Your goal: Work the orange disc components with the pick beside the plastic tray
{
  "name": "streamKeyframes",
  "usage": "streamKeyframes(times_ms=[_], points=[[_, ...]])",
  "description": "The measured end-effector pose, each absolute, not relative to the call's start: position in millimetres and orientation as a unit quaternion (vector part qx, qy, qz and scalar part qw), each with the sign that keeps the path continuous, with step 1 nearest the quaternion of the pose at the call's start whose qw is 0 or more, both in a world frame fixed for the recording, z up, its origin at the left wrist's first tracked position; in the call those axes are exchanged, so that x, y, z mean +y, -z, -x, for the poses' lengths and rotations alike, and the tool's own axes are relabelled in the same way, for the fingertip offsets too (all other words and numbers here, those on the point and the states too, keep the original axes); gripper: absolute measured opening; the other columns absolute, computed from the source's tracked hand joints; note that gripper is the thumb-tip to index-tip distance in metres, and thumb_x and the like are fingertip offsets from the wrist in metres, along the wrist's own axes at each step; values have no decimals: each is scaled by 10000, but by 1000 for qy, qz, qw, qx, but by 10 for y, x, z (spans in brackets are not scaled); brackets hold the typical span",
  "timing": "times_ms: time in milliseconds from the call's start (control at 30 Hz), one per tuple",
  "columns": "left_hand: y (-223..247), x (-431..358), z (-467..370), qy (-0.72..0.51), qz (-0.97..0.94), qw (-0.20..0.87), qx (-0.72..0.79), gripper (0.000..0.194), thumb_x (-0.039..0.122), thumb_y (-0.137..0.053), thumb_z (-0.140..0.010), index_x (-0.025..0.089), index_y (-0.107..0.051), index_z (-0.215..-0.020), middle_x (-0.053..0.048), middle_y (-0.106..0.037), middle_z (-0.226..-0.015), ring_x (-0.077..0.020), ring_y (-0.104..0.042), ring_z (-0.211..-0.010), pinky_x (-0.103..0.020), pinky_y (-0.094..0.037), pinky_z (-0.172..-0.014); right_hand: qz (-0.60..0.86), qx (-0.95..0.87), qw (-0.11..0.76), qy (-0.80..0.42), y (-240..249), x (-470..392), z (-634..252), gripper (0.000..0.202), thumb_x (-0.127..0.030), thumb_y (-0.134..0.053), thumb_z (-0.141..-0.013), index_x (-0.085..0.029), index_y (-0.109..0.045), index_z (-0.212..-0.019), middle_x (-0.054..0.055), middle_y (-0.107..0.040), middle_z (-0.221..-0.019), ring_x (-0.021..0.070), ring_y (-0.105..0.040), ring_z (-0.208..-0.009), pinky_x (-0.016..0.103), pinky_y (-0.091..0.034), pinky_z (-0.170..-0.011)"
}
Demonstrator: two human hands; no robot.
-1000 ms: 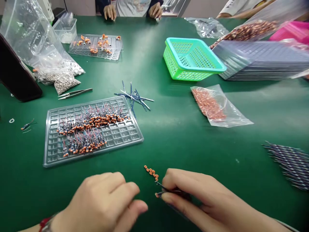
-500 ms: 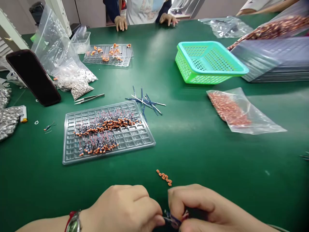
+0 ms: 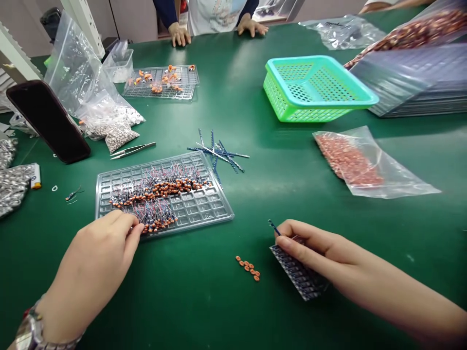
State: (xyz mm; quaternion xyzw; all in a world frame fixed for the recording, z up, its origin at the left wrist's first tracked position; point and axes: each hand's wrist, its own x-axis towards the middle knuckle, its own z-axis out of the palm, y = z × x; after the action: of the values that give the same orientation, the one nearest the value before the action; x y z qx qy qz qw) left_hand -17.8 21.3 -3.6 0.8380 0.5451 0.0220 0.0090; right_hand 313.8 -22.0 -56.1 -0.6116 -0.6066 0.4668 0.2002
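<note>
My left hand (image 3: pixel 98 262) pinches at the near left edge of the clear plastic tray (image 3: pixel 204 211). Its fingertips hide whatever is between them. Rows of small wired components with orange ends (image 3: pixel 160 218) stand in the tray, beside those fingers. To the right, my right hand (image 3: pixel 310 248) is closed on a dark panel of small circuit boards (image 3: pixel 297 272), which tilts down towards the table. A thin blue strip (image 3: pixel 273 227) sticks out between its thumb and forefinger. A short line of small orange discs (image 3: pixel 248 267) lies on the table left of the panel.
Several cut strips (image 3: pixel 219 150) lie behind the tray, with tweezers (image 3: pixel 133 150) to their left. A phone (image 3: pixel 49 121) leans at left. A green basket (image 3: pixel 317 92) and a bag of copper-coloured pieces (image 3: pixel 350 158) are at right. A person's hands (image 3: pixel 251 26) rest on the far edge.
My hands were together at the near edge and have parted. The left has moved left and forward to the tray; the right has moved forward and right, bringing the panel into clear view.
</note>
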Motion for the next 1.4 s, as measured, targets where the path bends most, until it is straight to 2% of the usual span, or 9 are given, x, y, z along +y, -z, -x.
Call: streamKeyframes(times_ms=[167,267,433,533,633,733,900,1100,1400], points=[[108,220,173,-8,-845,12,534,314,403,-379,-964,226,-621,-870,-13,-652,-835,-182,-618,-710,-308,-402,-625,614,-589,187,-491,509,-221,-3152,502,-705,-420,-885,-227,-532,-783,-26,-474,-675,149,-473,-588,240,-463,-515],[122,245,207,-30,-849,3,527,317,440,-390,-961,242,-605,-838,9,-648,-809,-164,-610,-676,-290,-382,-597,609,-605,161,-488,486,-236,-3135,402,-580,-431,-930,-218,-537,-791,-25,-486,-675,147,-481,-589,247,-450,-526],[88,254,238,-62,-841,-17,537,276,476,-454,-941,256,-599,-860,40,-652,-815,-138,-606,-687,-256,-382,-594,616,-695,142,-342,502,-321,-3062,235,-331,-453,-956,-223,-552,-772,-4,-591,-679,155,-548,-578,260,-445,-524],[58,237,225,-52,-834,-25,548,247,463,-483,-935,257,-611,-889,43,-658,-830,-133,-606,-700,-247,-387,-593,594,-748,159,-249,525,-398,-3018,181,-270,-446,-963,-227,-549,-820,13,-612,-733,167,-584,-611,277,-471,-554],[37,228,203,-57,-834,-31,548,228,457,-505,-927,261,-622,-913,45,-670,-853,-133,-618,-727,-236,-390,-590,579,-769,153,-224,539,-462,-2993,137,-230,-422,-967,-224,-538,-896,17,-596,-766,171,-591,-627,288,-483,-567],[29,231,190,-71,-831,-39,550,216,457,-521,-919,265,-618,-896,57,-668,-842,-123,-616,-719,-224,-389,-588,575,-772,148,-226,544,-498,-2997,148,-202,-390,-972,-225,-522,-908,17,-584,-765,171,-574,-621,292,-481,-570],[56,236,207,-83,-833,-37,546,217,470,-525,-913,274,-619,-902,72,-660,-821,-112,-613,-693,-220,-391,-590,571,-760,152,-270,488,-488,-2993,200,-208,-366,-985,-230,-477,-820,-2,-551,-717,157,-526,-585,276,-446,-547],[80,242,231,-90,-842,-27,532,242,499,-510,-917,280,-614,-924,69,-670,-836,-111,-615,-695,-229,-387,-584,563,-730,166,-351,432,-411,-2903,280,-215,-374,-950,-240,-338,-673,-53,-400,-592,123,-376,-512,232,-341,-467],[85,194,210,-86,-835,-40,543,250,484,-485,-931,277,-624,-904,55,-667,-811,-122,-604,-669,-256,-372,-560,565,-726,178,-350,489,-427,-2865,283,-206,-403,-938,-232,-360,-659,-53,-409,-581,116,-361,-505,236,-322,-463]])
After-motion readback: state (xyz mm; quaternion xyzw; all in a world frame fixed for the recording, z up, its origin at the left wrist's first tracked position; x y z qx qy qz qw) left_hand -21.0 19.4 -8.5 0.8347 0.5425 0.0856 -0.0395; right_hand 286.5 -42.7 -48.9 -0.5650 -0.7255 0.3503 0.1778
